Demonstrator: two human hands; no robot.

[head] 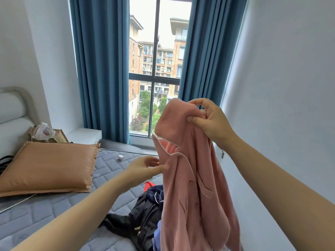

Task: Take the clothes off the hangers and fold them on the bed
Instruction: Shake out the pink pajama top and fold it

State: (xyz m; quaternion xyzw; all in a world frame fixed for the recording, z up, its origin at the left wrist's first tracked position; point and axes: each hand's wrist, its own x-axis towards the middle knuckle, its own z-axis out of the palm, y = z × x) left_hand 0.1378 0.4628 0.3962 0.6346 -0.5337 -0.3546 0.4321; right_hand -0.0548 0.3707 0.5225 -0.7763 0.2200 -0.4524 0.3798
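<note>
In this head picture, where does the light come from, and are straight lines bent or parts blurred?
Head view: daylight enters through the tall dark-framed window, sky blown out; the wide lens bows the blue curtains and white right wall; the pink fabric garment looks slightly soft.

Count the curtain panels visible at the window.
2. One blue curtain hangs left of the window. A second blue curtain hangs right of it, its lower part hidden behind the pink garment that the right hand holds up.
</note>
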